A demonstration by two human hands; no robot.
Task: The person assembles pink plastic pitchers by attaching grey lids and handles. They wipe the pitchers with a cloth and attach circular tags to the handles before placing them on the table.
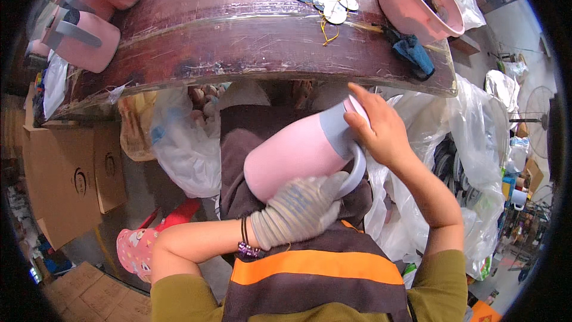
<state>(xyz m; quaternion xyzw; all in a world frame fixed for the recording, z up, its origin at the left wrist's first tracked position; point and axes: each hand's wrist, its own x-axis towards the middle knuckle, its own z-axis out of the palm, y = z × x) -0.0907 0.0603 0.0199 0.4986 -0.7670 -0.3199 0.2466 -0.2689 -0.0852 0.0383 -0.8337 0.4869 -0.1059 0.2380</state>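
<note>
Pink jug (pixel 292 155), gloved left hand (pixel 301 211) curled at its handle (pixel 357 170), apparently gripping, bare right hand (pixel 381 128) loosely open against its top

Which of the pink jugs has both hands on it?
The tilted jug, between the gloved left hand and bare right hand; the other pink jugs sit at the table's left end.

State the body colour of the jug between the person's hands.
The jug has a pink body; it shows best in the head view.
</note>
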